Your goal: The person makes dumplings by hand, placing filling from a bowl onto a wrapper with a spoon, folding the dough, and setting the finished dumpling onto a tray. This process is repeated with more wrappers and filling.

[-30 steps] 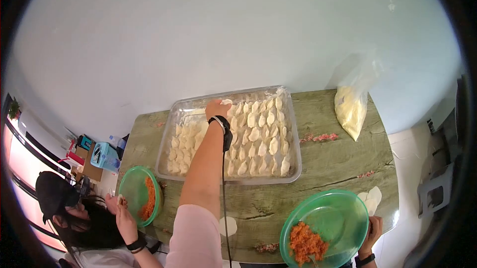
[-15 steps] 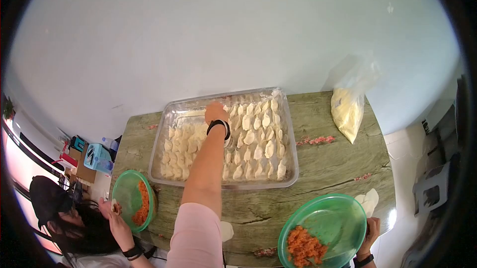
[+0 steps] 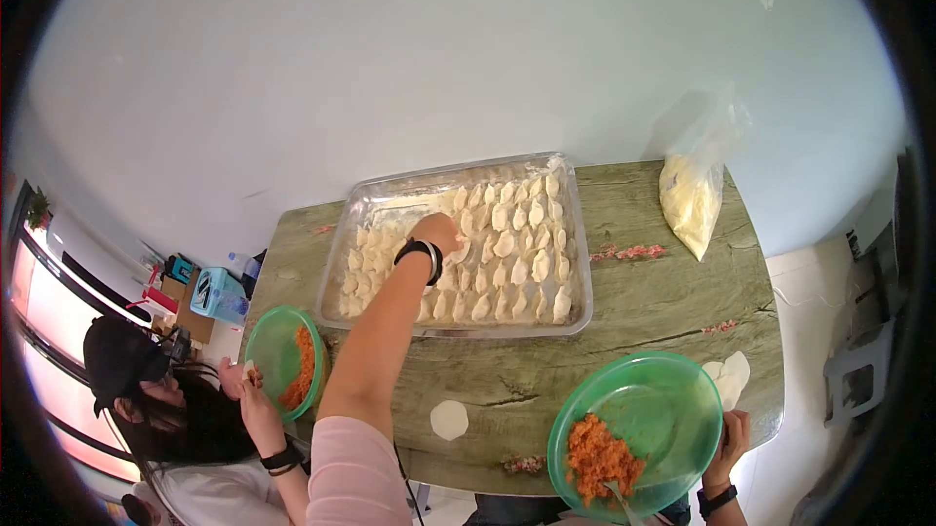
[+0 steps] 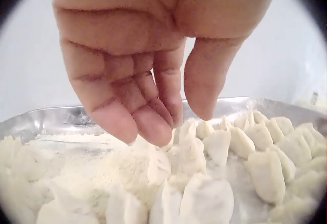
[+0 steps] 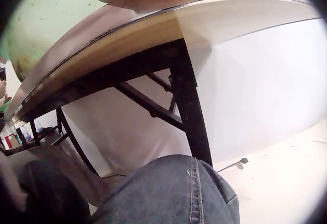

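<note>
Above the metal tray (image 3: 458, 332), my left hand (image 3: 436, 232) reaches in among rows of pale dumplings (image 3: 520, 272). In the left wrist view its fingers (image 4: 152, 124) are loosely bent, with a gap to the thumb and nothing seen between them. The fingertips are right over the dumplings (image 4: 207, 201) there. My right hand (image 3: 733, 438) is at the right side of a green bowl (image 3: 673, 428) by the table edge; I cannot tell whether it grips the rim. Orange filling (image 3: 597, 458) and a spoon (image 3: 621, 501) are in this bowl.
One round dough wrapper (image 3: 449, 420) lies on the table (image 3: 673, 302); several more wrappers (image 3: 729, 377) overlap right of the bowl. A bag of pale yellow contents (image 3: 690, 204) stands by the wall. At left, another person (image 3: 205, 438) works over a second green bowl (image 3: 276, 350).
My left hand has come from the tray's back edge toward its middle, and the large dumpling beside its fingers now shows. The right hand stays by the bowl. The head view has shifted slightly.
</note>
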A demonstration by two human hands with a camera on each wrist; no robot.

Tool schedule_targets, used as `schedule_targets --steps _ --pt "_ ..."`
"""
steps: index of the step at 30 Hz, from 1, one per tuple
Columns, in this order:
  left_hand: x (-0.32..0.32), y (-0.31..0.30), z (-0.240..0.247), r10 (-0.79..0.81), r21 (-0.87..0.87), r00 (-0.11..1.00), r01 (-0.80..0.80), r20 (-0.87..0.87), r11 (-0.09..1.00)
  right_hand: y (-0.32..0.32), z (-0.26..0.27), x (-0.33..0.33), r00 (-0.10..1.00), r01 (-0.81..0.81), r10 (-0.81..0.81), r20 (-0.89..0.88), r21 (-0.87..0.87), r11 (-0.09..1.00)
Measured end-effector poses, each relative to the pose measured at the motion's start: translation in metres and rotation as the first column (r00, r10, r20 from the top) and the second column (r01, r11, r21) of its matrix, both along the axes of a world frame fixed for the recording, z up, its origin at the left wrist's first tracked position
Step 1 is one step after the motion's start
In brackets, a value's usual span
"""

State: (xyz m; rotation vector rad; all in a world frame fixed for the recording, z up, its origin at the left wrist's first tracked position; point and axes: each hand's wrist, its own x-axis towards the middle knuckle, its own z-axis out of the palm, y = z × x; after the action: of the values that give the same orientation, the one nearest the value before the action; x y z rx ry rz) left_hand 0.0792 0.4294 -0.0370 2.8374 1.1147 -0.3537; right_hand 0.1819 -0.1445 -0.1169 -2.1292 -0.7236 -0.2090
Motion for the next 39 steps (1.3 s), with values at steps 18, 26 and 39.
schedule_targets --steps 18,26,39 --pt "0.018 -0.039 -0.015 0.348 0.106 0.933 -0.357 0.092 0.928 -0.002 0.005 -0.001 0.999 -0.017 0.018 -0.039 0.032 0.999" --pt "-0.020 0.009 -0.038 0.361 0.084 0.925 -0.371 0.116 0.925 -0.001 0.008 -0.002 0.998 -0.017 0.020 -0.056 0.041 0.999" --pt "-0.005 -0.017 -0.032 0.451 0.128 0.877 -0.472 0.162 0.872 -0.002 0.007 -0.001 0.998 -0.026 0.028 -0.054 0.047 0.999"
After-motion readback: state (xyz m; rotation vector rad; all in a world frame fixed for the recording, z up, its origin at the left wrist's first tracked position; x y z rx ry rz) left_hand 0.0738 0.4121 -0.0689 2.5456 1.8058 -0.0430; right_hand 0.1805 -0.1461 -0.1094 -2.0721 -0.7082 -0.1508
